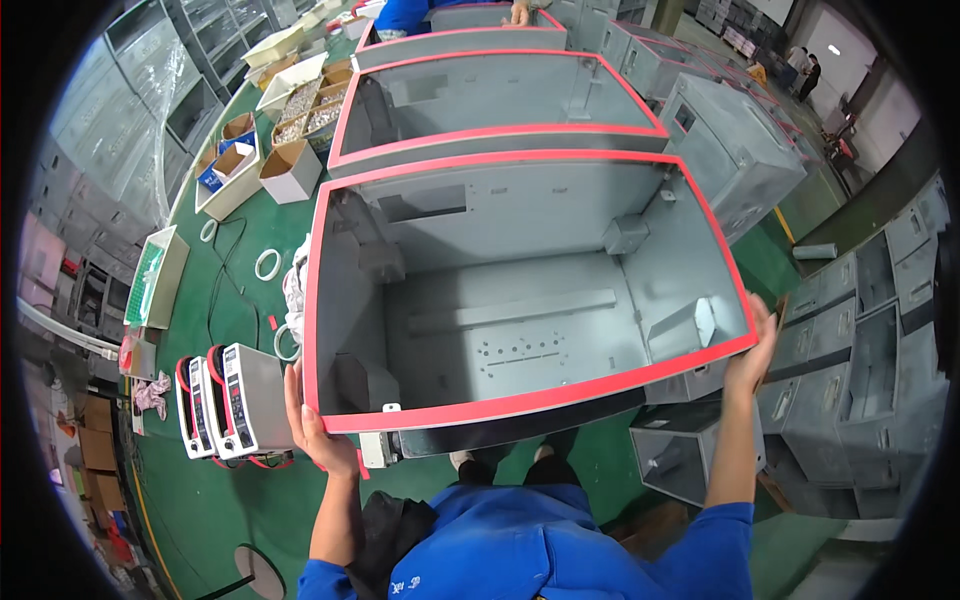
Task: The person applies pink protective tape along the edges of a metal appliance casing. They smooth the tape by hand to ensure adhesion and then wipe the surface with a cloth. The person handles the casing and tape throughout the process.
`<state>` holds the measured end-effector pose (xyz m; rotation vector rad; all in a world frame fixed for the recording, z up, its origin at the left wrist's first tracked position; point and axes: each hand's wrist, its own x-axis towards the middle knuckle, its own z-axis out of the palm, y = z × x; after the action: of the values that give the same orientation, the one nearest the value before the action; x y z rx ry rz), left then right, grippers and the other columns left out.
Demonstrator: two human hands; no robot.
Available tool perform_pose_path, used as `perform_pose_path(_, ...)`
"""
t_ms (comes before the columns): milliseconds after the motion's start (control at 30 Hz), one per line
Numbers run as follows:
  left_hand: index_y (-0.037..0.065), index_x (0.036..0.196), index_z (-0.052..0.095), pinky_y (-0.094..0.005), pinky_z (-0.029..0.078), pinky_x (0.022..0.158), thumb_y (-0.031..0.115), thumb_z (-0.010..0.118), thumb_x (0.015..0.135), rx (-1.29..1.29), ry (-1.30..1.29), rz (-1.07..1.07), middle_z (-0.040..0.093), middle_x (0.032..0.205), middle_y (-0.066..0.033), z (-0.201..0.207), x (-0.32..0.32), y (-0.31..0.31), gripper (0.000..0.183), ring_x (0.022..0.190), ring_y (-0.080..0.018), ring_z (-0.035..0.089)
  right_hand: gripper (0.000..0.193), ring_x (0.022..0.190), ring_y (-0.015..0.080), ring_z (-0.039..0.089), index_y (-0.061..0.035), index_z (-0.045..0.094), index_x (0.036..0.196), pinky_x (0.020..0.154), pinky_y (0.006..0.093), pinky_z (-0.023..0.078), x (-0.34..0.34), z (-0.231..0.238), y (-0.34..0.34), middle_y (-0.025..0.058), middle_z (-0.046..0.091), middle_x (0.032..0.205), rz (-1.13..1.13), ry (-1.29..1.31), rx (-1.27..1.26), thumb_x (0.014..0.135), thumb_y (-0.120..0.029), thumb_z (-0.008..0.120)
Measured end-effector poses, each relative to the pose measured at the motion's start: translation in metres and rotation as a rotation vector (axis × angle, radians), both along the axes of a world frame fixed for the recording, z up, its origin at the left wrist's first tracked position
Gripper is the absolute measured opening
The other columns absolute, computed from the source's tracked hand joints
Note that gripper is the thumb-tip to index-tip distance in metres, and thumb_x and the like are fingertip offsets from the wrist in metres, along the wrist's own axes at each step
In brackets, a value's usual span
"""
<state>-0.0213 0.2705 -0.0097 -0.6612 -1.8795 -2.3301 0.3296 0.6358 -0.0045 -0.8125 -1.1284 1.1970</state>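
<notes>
A grey metal cabinet box (510,300) lies in front of me with its open side up, and red tape (520,403) runs around its rim. My left hand (318,432) grips the near left corner, fingers along the outer side wall and thumb by the front edge. At the near right corner, my right hand (752,350) holds the side wall, its fingers partly hidden behind the rim. Inside are a slotted side wall, small corner brackets, a raised strip and several small holes. A small pale metal fitting (378,450) sits below the front rim near my left hand.
A second red-taped box (500,95) stands just beyond, with a person's blue sleeve (405,15) farther off. White-and-black instrument units (250,400), tape rolls (267,265) and parts bins (240,180) are on the green surface at left. Grey cabinets (850,370) are stacked at right.
</notes>
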Motion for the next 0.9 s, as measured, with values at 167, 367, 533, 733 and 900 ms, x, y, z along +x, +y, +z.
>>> perform_pose_path(167, -0.008, 0.126, 0.034, -0.0367, 0.034, 0.097, 0.026, 0.031, 0.089, 0.07, -0.121, 0.12, 0.043, 0.123, -0.0199, 0.0, 0.011, 0.008, 0.05, 0.112, -0.0275, 0.045, 0.066, 0.11, 0.024, 0.043, 0.0009, 0.044, 0.118, 0.095, 0.0354, 0.03, 0.009, -0.045, -0.003, 0.0099, 0.046, 0.12, 0.006, 0.241, -0.188, 0.088, -0.054, 0.025)
perform_pose_path(367, -0.009, 0.119, 0.042, -0.0378, 0.04, 0.089, 0.028, 0.025, 0.088, 0.129, -0.068, 0.216, 0.051, 0.111, -0.0191, -0.012, 0.001, 0.009, 0.051, 0.102, -0.0279, 0.051, 0.06, 0.102, 0.0226, 0.047, -0.0006, 0.05, 0.108, 0.091, 0.0348, 0.033, -0.004, -0.045, -0.004, 0.0092, 0.051, 0.107, 0.055, 0.219, -0.147, 0.089, -0.05, 0.022)
perform_pose_path(533, -0.009, 0.114, 0.046, -0.038, 0.041, 0.086, 0.026, 0.024, 0.088, 0.112, -0.064, 0.247, 0.053, 0.107, -0.017, -0.017, -0.003, 0.016, 0.049, 0.098, -0.027, 0.052, 0.057, 0.095, 0.0215, 0.048, -0.0016, 0.052, 0.103, 0.087, 0.0347, 0.035, -0.022, -0.022, 0.006, 0.0088, 0.054, 0.099, 0.035, 0.18, -0.118, 0.09, -0.047, 0.021)
perform_pose_path(733, -0.008, 0.114, 0.046, -0.038, 0.041, 0.085, 0.028, 0.025, 0.089, 0.089, -0.073, 0.317, 0.053, 0.106, -0.0168, -0.023, -0.005, 0.018, 0.049, 0.096, -0.0267, 0.052, 0.059, 0.1, 0.0232, 0.048, 0.0011, 0.048, 0.107, 0.087, 0.036, 0.036, -0.022, -0.044, 0.021, 0.0113, 0.051, 0.104, 0.037, 0.296, -0.189, 0.088, -0.048, 0.021)
perform_pose_path(900, -0.004, 0.112, 0.045, -0.0357, 0.041, 0.085, 0.029, 0.031, 0.089, 0.144, -0.063, 0.309, 0.049, 0.109, -0.0153, -0.043, -0.019, 0.005, 0.043, 0.098, -0.0237, 0.05, 0.058, 0.098, 0.0229, 0.048, 0.0013, 0.049, 0.104, 0.085, 0.0361, 0.037, -0.031, -0.028, 0.01, 0.0121, 0.052, 0.102, -0.035, 0.299, -0.235, 0.087, -0.046, 0.022)
